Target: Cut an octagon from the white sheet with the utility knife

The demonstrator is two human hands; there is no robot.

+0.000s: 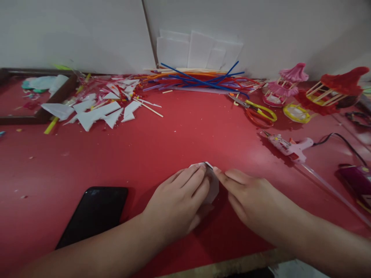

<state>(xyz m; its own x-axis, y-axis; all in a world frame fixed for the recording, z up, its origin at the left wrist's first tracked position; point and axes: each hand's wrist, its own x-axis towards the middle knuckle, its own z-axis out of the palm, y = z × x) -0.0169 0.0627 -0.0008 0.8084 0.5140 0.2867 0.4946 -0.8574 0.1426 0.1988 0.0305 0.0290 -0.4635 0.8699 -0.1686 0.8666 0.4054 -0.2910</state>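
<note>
The counter (185,135) carries one smartphone (95,212), one pair of scissors (261,110), one glue gun (292,148) with a clear glue stick (333,191) at its rear, and two roofed models: one pink model (285,87) and one red model (336,90). One yellow-rimmed disc (297,113) lies beside the red model. About five overlapping white sheets (199,50) lean against the wall. The pipe cleaners (199,79) and white scraps (98,114) are too tangled to count.

One small white piece (214,189) is positioned at the near middle of the counter, between the two hands, right of the smartphone. It is flat-faced with straight edges and angled corners; a dark strip shows along its upper edge. Its left portion is covered.

Left hand (176,204): fingers (199,175) close together, bent over the white piece and gripping it, with the thumb lower down near its bottom edge.

Right hand (255,197): index finger extended to the upper right edge of the white piece, its tip in apparent contact; remaining fingers folded beneath. Whether the thumb pinches cannot be determined.
</note>
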